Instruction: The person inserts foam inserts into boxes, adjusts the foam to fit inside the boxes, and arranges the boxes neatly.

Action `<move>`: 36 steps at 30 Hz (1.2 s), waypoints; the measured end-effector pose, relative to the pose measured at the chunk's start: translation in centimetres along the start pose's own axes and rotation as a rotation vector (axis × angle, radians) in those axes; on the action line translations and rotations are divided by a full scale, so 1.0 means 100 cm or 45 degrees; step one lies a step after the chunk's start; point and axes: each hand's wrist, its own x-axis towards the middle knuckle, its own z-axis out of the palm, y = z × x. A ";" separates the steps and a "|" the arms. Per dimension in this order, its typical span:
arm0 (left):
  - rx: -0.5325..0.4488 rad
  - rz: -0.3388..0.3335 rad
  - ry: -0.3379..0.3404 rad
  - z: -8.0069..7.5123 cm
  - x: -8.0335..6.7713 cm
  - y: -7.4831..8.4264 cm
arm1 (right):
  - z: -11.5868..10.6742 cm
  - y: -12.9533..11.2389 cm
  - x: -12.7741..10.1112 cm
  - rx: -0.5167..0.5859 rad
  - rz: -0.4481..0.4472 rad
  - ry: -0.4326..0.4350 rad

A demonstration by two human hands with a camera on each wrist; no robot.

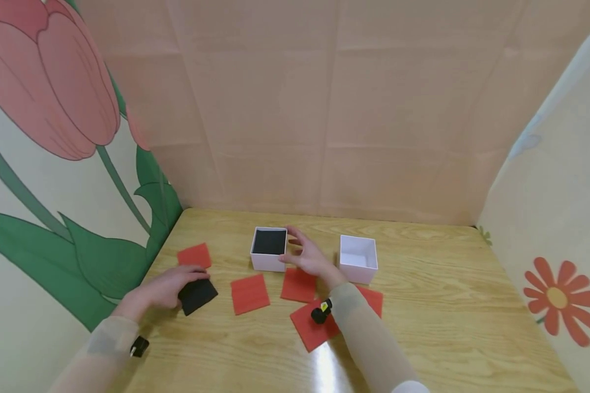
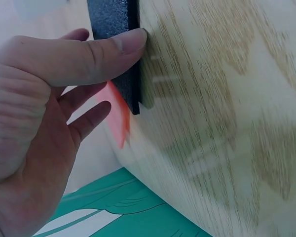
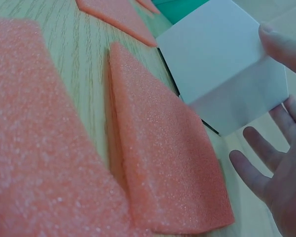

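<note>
At the left of the table my left hand (image 1: 171, 287) pinches a black foam square (image 1: 199, 297). The left wrist view has the thumb on the near face of this foam (image 2: 113, 17), with the other fingers behind it. My right hand (image 1: 311, 256) holds a white box (image 1: 268, 263) by its right side, thumb at the front corner and index finger toward the back corner. Another black foam piece (image 1: 269, 242) fills the top of that box. In the right wrist view, the remaining fingers spread away from the box wall (image 3: 207, 49).
A second white box (image 1: 358, 273), with bare inside walls, stands to the right. Red foam squares lie about the wooden table: one behind the left hand (image 1: 195, 255), one at the middle (image 1: 250, 295), one before the held box (image 1: 299, 285), others under the right forearm (image 1: 311, 333).
</note>
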 end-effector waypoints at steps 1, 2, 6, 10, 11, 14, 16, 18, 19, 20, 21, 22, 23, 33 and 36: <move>0.000 0.000 -0.004 0.000 0.000 0.001 | 0.000 0.000 0.000 0.001 0.003 0.000; 0.000 0.003 -0.006 0.000 0.001 0.001 | 0.000 0.001 0.000 0.002 0.006 0.000; -0.023 -0.018 -0.028 -0.001 0.001 0.003 | 0.000 0.002 0.000 0.015 0.005 -0.002; -0.061 -0.058 -0.054 -0.003 0.002 0.007 | 0.000 0.001 0.000 0.020 0.007 -0.005; -0.068 -0.071 -0.060 -0.004 0.002 0.008 | 0.000 0.001 0.000 0.021 0.008 -0.006; -0.081 -0.103 -0.087 -0.004 0.005 0.013 | -0.001 0.000 -0.002 0.022 0.015 -0.009; -0.083 -0.118 -0.103 -0.003 0.006 0.015 | -0.001 -0.001 -0.003 0.027 0.020 -0.010; -0.087 -0.125 -0.114 -0.003 0.008 0.017 | -0.001 -0.003 -0.003 0.026 0.023 -0.010; -0.083 -0.125 -0.117 -0.003 0.008 0.017 | 0.000 -0.003 -0.004 0.025 0.024 -0.011; -0.081 -0.128 -0.121 -0.002 0.008 0.017 | 0.000 -0.004 -0.004 0.024 0.024 -0.011; -0.078 -0.126 -0.119 -0.002 0.009 0.017 | 0.000 -0.005 -0.004 0.027 0.021 -0.011; -0.073 -0.127 -0.119 -0.001 0.009 0.016 | -0.001 -0.004 -0.003 0.024 0.021 -0.013; -0.069 -0.125 -0.116 0.000 0.010 0.016 | -0.001 -0.004 -0.003 0.025 0.018 -0.013; -0.089 -0.177 -0.126 -0.001 0.016 0.021 | -0.002 -0.003 -0.004 0.023 0.000 -0.015; -0.096 -0.165 -0.113 0.000 0.017 0.023 | -0.002 -0.001 -0.004 0.028 0.010 -0.013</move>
